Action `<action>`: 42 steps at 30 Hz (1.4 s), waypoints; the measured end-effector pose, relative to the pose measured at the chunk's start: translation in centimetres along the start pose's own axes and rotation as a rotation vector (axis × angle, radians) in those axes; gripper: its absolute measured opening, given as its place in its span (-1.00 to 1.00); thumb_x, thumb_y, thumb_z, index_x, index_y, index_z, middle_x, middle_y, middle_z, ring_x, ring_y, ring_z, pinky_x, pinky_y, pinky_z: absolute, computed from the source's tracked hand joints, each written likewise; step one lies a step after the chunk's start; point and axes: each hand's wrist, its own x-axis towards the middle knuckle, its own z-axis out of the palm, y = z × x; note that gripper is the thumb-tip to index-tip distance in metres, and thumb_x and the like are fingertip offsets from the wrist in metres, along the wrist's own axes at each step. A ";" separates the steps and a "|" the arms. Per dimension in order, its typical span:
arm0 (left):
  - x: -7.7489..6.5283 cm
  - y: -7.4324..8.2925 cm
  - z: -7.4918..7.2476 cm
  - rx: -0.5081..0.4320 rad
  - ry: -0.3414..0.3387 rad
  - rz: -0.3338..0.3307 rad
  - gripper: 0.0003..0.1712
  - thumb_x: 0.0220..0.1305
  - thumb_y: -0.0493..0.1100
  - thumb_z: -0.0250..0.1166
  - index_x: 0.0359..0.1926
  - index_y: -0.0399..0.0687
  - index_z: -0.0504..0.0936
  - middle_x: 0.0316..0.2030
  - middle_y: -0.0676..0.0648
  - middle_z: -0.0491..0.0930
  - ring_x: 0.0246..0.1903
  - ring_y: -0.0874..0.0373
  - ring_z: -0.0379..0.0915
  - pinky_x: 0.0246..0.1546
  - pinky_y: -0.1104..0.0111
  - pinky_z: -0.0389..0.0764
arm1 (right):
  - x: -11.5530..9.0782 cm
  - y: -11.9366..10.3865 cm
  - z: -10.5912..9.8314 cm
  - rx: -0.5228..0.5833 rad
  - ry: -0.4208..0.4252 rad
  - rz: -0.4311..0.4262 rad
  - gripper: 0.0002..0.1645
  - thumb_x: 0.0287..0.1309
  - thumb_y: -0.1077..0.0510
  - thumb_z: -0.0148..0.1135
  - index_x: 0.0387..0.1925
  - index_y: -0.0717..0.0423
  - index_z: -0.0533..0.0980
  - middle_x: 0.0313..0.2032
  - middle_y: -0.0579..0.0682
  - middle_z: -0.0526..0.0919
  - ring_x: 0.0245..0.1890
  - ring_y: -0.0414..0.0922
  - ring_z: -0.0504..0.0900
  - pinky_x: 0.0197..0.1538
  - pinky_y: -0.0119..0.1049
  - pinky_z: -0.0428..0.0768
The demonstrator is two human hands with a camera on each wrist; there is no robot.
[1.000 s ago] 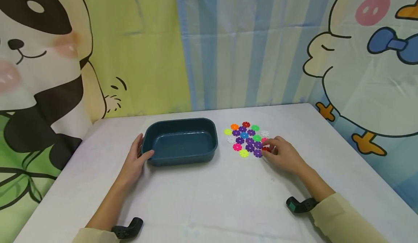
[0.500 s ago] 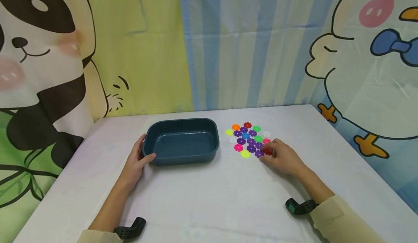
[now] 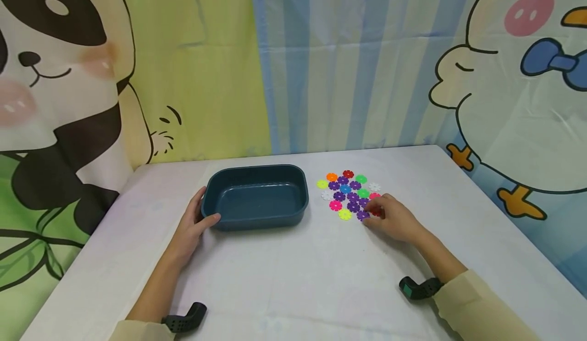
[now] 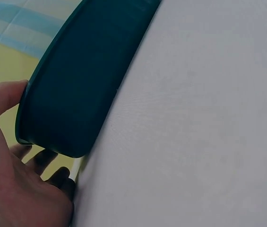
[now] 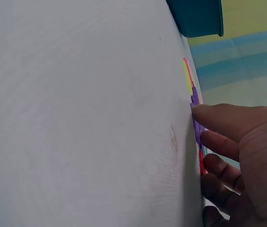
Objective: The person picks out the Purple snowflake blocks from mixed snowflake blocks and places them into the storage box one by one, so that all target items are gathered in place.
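In the head view my left hand (image 3: 189, 229) holds the left end of a dark blue rectangular basin (image 3: 257, 224), thumb at its near corner and fingers along the outer wall. The left wrist view shows the thumb on the rim of the basin (image 4: 72, 90). My right hand (image 3: 395, 218) is at the near right edge of a group of flower-shaped plastic discs (image 3: 345, 189). Its thumb and forefinger are at a purple disc (image 3: 363, 215), which lies flat on the table. The hand partly covers a red disc beside it. No lifted disc shows.
Purple discs fill much of the group, with orange, red, green, white, pink and yellow ones around them. A white cloth covers the table (image 3: 293, 280). Printed curtains (image 3: 339, 66) hang behind the back edge. A black wrist camera (image 3: 185, 318) sits on each forearm.
The right hand shifts slightly left and its fingertips draw in at the purple disc. The left hand keeps its hold on the basin. The whole view moves a little.
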 end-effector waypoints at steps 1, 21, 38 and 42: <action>0.0 0.0 0.0 -0.001 0.000 -0.002 -0.01 0.44 -0.07 0.20 0.68 0.20 -0.19 0.67 -0.13 -0.16 0.65 -0.16 -0.23 0.59 -0.21 -0.12 | 0.0 -0.1 0.0 -0.006 0.000 0.003 -0.63 0.18 0.08 0.49 -0.02 0.15 0.66 -0.17 0.07 0.58 -0.18 -0.04 0.53 -0.12 -0.24 0.61; -0.1 0.0 0.0 -0.018 -0.005 -0.008 0.01 0.44 -0.07 0.21 0.68 0.20 -0.19 0.67 -0.14 -0.16 0.65 -0.17 -0.24 0.59 -0.22 -0.11 | -0.3 -0.9 0.2 0.053 0.001 -0.017 -0.68 0.18 0.21 0.49 -0.04 0.04 0.62 -0.32 -0.05 0.57 -0.26 -0.08 0.49 -0.24 -0.41 0.53; -0.1 -0.3 0.0 0.021 0.014 0.048 0.00 0.42 -0.10 0.26 0.68 0.12 -0.13 0.66 -0.17 -0.07 0.64 -0.16 -0.18 0.60 -0.18 -0.11 | -1.2 -1.0 0.3 0.106 0.064 0.020 -0.62 0.17 0.18 0.50 0.02 0.08 0.62 -0.38 -0.04 0.57 -0.33 -0.09 0.49 -0.34 -0.42 0.53; -0.1 -0.3 0.1 0.043 0.013 0.048 0.02 0.41 -0.07 0.29 0.68 0.14 -0.13 0.66 -0.17 -0.07 0.64 -0.17 -0.19 0.59 -0.22 -0.13 | -1.2 -1.1 0.0 0.180 0.076 0.058 -0.62 0.21 0.15 0.48 0.04 0.09 0.61 -0.33 -0.01 0.64 -0.30 -0.07 0.53 -0.31 -0.42 0.56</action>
